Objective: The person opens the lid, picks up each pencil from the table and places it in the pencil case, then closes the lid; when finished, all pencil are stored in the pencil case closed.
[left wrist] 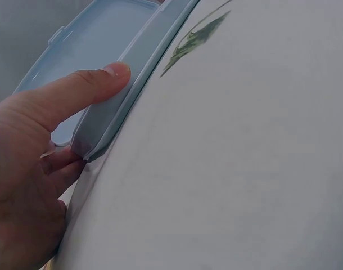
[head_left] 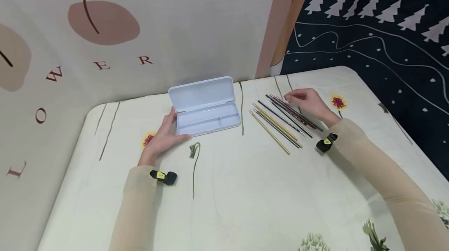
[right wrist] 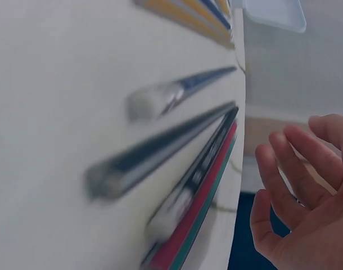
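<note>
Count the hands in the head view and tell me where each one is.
2. The left hand grips the left end of the open pencil case; the right hand is by the far ends of the pencils.

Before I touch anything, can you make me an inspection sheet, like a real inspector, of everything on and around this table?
Surface: pale cloth printed with flowers and stems.
Job's things: light blue case, lid open, divided tray showing; pencils of several colours in a loose group to the right of it.
Clutter: nothing seen.
Hands: left hand grips the case's left end; right hand is near the pencils, fingers loosely bent, holding nothing.
Cables: nothing seen.
Surroundings: pale backdrop with big letters; dark panel with white tree shapes.
</note>
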The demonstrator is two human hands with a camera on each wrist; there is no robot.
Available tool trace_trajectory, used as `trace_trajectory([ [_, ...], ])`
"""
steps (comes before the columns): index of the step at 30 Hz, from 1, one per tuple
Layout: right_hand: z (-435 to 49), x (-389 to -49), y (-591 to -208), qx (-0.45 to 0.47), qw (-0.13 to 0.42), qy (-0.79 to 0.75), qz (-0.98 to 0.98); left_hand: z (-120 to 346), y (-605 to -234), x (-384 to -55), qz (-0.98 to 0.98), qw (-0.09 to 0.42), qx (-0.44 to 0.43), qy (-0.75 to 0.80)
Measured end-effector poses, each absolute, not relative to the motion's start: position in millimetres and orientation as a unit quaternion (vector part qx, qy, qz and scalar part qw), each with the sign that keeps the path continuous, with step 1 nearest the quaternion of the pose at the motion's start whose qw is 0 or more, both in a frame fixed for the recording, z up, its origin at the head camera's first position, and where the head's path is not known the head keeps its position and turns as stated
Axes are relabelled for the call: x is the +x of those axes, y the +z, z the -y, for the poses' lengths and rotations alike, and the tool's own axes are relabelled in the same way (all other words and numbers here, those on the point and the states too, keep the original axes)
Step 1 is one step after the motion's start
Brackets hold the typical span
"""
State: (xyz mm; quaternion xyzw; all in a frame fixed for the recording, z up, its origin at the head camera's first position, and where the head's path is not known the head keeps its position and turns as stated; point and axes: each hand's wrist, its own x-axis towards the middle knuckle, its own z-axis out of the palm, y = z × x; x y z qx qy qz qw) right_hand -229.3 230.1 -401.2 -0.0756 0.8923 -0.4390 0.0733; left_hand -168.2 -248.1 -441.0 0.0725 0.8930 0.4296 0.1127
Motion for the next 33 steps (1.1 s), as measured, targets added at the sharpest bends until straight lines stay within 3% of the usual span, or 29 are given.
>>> trace_trajectory([
  [18, -279.1, -203.3, -414.3, -0.04, 0.111, -0.401, -0.909, 244.8, -438.7, -168.7, -0.897, 0.11, 0.055, 0.424],
  [33, -273.5, -197.5, -421.9, -0.017, 0.115, -0.387, -0.915, 246.5, -442.5, -169.8, -0.896, 0.101, 0.059, 0.428],
])
